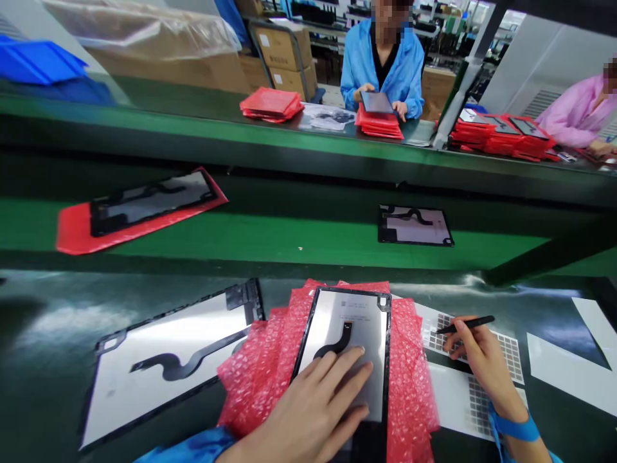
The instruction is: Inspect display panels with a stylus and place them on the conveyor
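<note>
- One panel (357,312) lies beneath the left hand (318,399), silver back up, on a stack of pink bags (409,379).
- Left hand: open, palm down, fingers extended across the panel; nothing gripped.
- Right hand (486,360): fingers closed on a black tool (470,324), above a label sheet (509,350). A blue wristband (518,427) encircles the wrist.
- Second panel (187,341): left of the left hand, at the edge of the pink bags.
- White sheets (563,366): right of the right hand.
- Green surface (299,251): beyond both hands. Third panel (168,199), on a red bag (74,228), sits ahead-left of the left hand; fourth panel (424,233), ahead, between the hands.
- Co-worker in blue (409,61): farther ahead, holding a dark panel (377,101) over red bags (378,125).
</note>
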{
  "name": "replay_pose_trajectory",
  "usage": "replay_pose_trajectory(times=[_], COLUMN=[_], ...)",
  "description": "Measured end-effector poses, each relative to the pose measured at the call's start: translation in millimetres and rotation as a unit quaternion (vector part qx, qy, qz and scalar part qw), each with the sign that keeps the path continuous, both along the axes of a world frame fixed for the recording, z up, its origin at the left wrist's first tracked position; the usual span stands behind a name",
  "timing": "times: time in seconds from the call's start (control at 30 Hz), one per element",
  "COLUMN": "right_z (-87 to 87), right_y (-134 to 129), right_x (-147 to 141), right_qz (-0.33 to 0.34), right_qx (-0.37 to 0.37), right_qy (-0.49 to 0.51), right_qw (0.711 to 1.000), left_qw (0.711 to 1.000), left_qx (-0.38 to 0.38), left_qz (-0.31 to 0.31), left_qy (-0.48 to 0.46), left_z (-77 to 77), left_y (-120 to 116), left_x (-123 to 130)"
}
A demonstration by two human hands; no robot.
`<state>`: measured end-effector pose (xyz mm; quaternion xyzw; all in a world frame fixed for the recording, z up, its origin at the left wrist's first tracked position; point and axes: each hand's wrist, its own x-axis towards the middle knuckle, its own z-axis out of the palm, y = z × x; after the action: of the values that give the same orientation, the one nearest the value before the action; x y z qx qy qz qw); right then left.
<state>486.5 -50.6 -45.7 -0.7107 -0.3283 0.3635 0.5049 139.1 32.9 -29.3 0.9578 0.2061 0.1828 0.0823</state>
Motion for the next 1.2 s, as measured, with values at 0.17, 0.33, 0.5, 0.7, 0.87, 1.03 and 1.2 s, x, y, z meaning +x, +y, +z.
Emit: replay_pose_trajectory(times=[0.17,0.33,0.5,0.7,0.87,1.03,1.2], right_z=[3.9,6.9,9.3,17.4,25.7,19.6,12.8], right_y=[3,6,7,4,17,39,45], right_x=[-1,-2,0,-1,-35,-75,-84], right_qz=[-0.003,-0.01,-0.03,-0.024,0.037,0.08,0.109], right_qx=[-0.011,-0.026,-0.044,-0.006,0.047,0.051,0.036], right_qy=[-0.01,-0.017,-0.023,0.032,0.092,0.123,0.169], right_qw=[1.0,0.999,0.998,0.999,0.994,0.988,0.979], left_qw=[1.0,0.999,0.999,0.998,0.993,0.992,0.992], left_qx=[-0.002,-0.025,-0.02,-0.033,-0.06,-0.042,-0.041], left_qz=[0.021,0.025,0.019,0.024,-0.021,-0.015,-0.019], left_qy=[0.0,0.006,0.017,0.044,0.101,0.12,0.118], left_z=[-0.4,6.0,10.7,20.2,40.2,41.7,34.8], left_y=[-5,-5,-3,-2,-2,-5,-4], left_x=[-1,2,4,10,25,38,39])
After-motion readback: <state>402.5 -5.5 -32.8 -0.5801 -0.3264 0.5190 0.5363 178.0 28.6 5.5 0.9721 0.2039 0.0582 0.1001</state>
